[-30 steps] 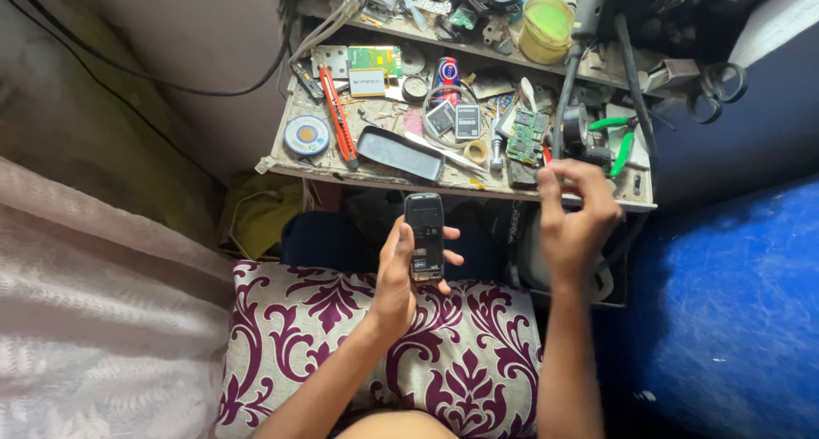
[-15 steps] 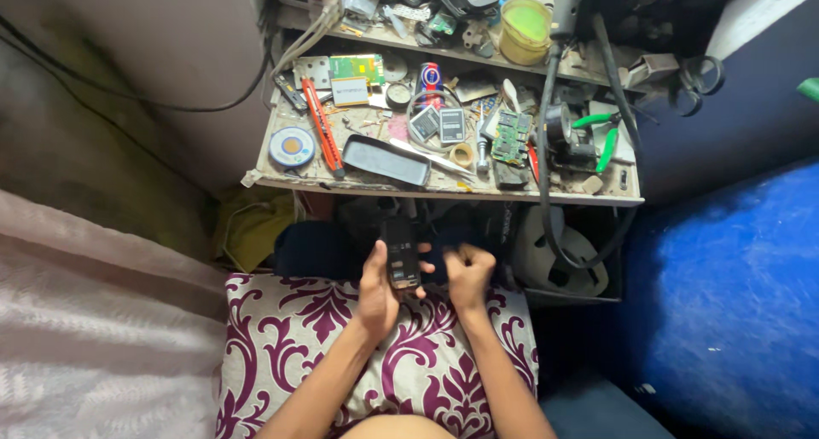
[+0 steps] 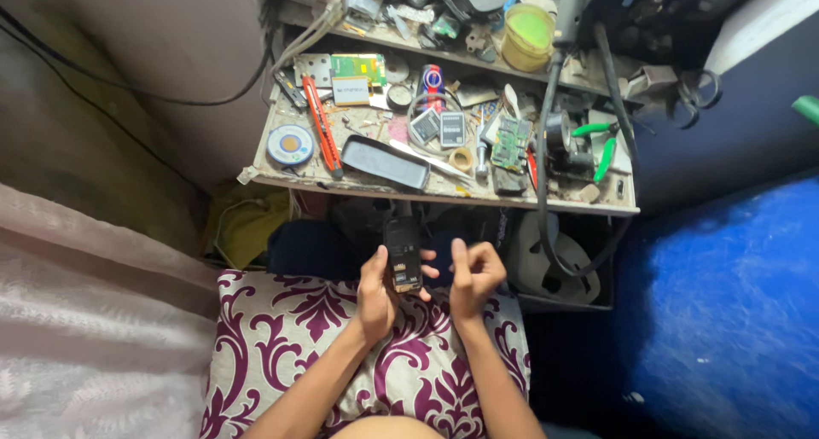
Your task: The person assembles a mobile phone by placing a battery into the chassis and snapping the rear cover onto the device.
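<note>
My left hand (image 3: 378, 292) holds a small dark mobile phone (image 3: 403, 253) upright, its open back facing me, over a purple-and-white patterned cushion (image 3: 281, 345) on my lap. My right hand (image 3: 474, 274) is just to the right of the phone, fingers curled in with the thumb raised. I cannot make out anything held in it. Both hands are below the front edge of a cluttered wooden workbench (image 3: 444, 191).
The bench carries a black phone cover (image 3: 386, 162), an orange-handled knife (image 3: 322, 132), a solder reel (image 3: 290, 144), circuit boards (image 3: 511, 143), batteries (image 3: 439, 127), green-handled pliers (image 3: 601, 145) and a yellow-green tub (image 3: 529, 34). A black cable (image 3: 546, 191) hangs down on the right. Blue surface (image 3: 725, 302) at right.
My right hand has come down from the bench's right side to beside the phone. The phone stays in my left hand, and the view has shifted slightly.
</note>
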